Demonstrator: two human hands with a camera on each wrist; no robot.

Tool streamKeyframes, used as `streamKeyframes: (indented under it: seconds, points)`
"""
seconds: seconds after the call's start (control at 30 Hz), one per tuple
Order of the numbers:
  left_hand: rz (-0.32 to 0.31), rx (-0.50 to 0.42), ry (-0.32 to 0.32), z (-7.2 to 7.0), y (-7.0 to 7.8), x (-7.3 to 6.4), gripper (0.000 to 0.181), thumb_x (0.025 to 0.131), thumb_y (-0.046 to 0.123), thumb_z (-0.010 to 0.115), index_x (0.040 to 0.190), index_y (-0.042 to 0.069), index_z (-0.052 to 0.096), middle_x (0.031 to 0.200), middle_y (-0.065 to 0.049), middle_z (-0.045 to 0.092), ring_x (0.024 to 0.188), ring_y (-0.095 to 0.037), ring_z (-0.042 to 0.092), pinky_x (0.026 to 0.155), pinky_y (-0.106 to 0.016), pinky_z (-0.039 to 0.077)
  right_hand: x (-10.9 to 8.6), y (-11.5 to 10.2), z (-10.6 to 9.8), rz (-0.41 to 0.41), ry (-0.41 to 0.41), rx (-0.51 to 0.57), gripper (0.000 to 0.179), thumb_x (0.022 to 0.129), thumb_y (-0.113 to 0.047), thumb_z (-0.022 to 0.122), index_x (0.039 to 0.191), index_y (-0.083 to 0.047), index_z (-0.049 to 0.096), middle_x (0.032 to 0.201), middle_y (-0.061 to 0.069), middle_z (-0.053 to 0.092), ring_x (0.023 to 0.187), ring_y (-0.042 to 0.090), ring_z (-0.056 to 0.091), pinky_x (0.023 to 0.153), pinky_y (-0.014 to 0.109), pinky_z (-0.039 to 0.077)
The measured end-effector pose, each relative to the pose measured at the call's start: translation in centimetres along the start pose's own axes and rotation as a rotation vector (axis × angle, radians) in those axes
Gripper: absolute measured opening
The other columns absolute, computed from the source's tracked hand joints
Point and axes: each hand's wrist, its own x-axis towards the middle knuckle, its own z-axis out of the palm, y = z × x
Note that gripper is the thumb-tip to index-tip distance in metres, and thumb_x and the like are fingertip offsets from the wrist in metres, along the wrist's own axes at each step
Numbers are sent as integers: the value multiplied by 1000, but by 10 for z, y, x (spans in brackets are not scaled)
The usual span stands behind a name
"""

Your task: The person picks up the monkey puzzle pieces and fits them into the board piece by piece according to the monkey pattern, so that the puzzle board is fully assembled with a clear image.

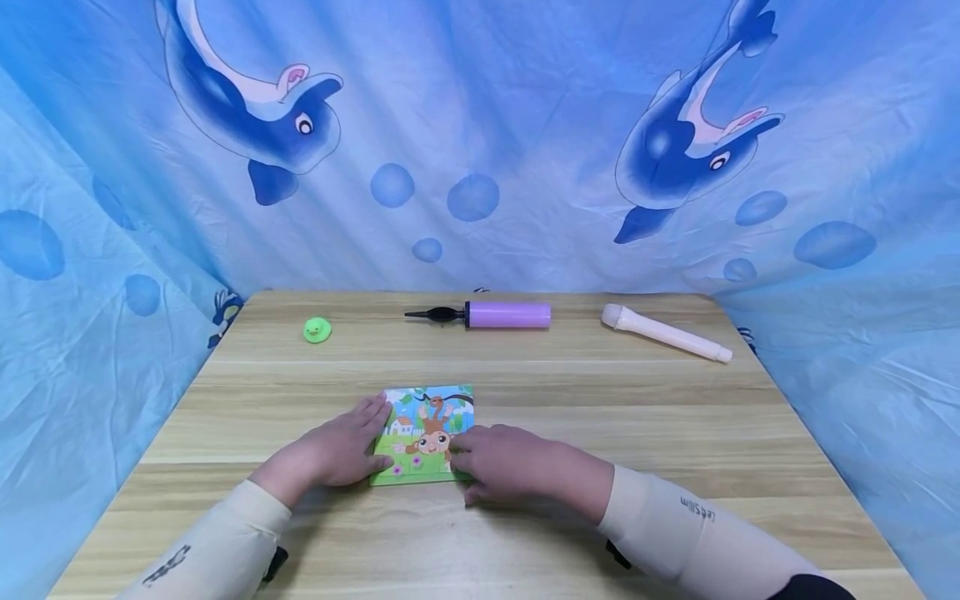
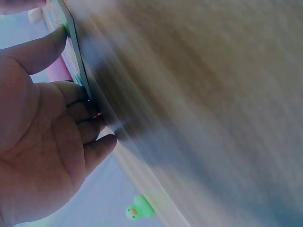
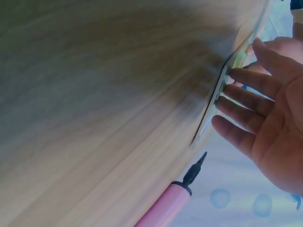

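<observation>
A flat, square picture board, like a child's puzzle, lies on the table; it shows a cartoon monkey hanging from a branch, a small house and pink flowers. My left hand rests at its left side, the thumb on the near left corner and the fingers along the left edge. In the left wrist view, the thumb of the left hand touches the board's rim. My right hand lies over the right side and covers part of the picture. Extended, slightly spread fingers of the right hand touch the board in the right wrist view.
At the back of the wooden table are a small green duck, a purple hand pump with a black nozzle, and a pale pink microphone-shaped stick. A blue dolphin-print curtain stands behind and at both sides.
</observation>
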Motion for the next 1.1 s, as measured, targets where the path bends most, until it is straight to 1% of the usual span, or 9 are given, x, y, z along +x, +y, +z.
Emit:
streamKeyframes:
  seconds: [0.17, 0.27, 0.4, 0.63, 0.83, 1.0, 1.1]
  points:
    - [1, -7, 0, 2, 1, 1, 83, 96, 44, 58, 153, -6, 23, 162, -22, 14, 150, -41, 13, 120, -53, 22, -2, -5, 2, 20, -6, -40, 47, 93, -50, 61, 130, -22, 62, 144, -4, 53, 133, 14, 48, 103, 34, 49]
    - [-2, -6, -2, 3, 2, 1, 83, 96, 44, 58, 152, -6, 23, 162, -22, 14, 150, -41, 14, 120, -53, 23, -2, -8, 1, 32, -14, -71, 45, 92, -49, 63, 129, -23, 63, 144, -6, 54, 133, 13, 49, 100, 33, 51]
    - [-7, 1, -1, 2, 1, 0, 83, 96, 43, 59, 152, -6, 24, 162, -23, 15, 149, -41, 14, 120, -54, 23, 1, -10, 0, 49, -28, -81, 44, 92, -46, 65, 130, -25, 62, 144, -7, 53, 134, 12, 48, 98, 33, 52]
    - [-24, -14, -8, 6, -1, -2, 84, 95, 45, 60, 153, -5, 24, 162, -22, 15, 150, -41, 14, 120, -54, 23, 5, -5, 0, 47, -45, -9, 45, 95, -42, 62, 136, -25, 58, 145, -9, 52, 136, 11, 46, 102, 32, 50]
    - [-27, -4, -6, 9, -3, 0, 84, 95, 45, 60, 153, -5, 24, 162, -22, 16, 149, -41, 15, 120, -54, 23, 4, 0, 2, 29, -44, 40, 45, 96, -38, 62, 138, -26, 57, 147, -8, 50, 138, 12, 43, 104, 35, 48]
    - [-7, 35, 26, 7, -1, 4, 83, 94, 45, 62, 151, -6, 29, 161, -23, 21, 148, -42, 20, 119, -54, 25, -1, 0, 3, 52, -61, 69, 46, 96, -40, 61, 140, -26, 55, 150, -7, 46, 140, 15, 41, 103, 41, 49]
    - [3, 75, 56, 7, 3, 8, 82, 92, 46, 64, 149, -5, 34, 159, -23, 26, 147, -41, 24, 119, -54, 26, -5, 1, 3, 70, -71, 83, 47, 95, -41, 62, 139, -26, 55, 150, -7, 46, 139, 15, 42, 104, 40, 49]
